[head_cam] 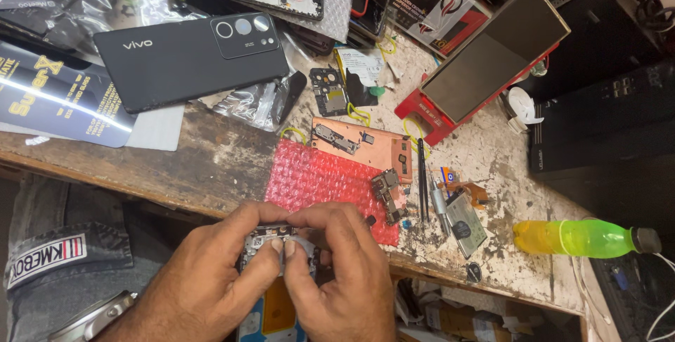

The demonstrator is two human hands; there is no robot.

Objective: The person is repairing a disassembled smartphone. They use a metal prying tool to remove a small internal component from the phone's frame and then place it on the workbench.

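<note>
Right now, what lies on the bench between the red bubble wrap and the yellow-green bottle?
In the head view, between the red bubble wrap and the yellow-green bottle lie a small circuit board, black tweezers and a grey flat part.

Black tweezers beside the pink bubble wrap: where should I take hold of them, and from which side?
Grip the black tweezers mid-shaft, from above. They lie flat on the wooden bench, pointing away from the person, with the circuit board on their left and a screwdriver on their right, so pinch narrowly across the shaft.

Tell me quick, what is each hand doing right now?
Left hand: closed, gripping the opened phone at the bench edge.
Right hand: closed, fingers pinching a small pale part on the same phone.
</note>
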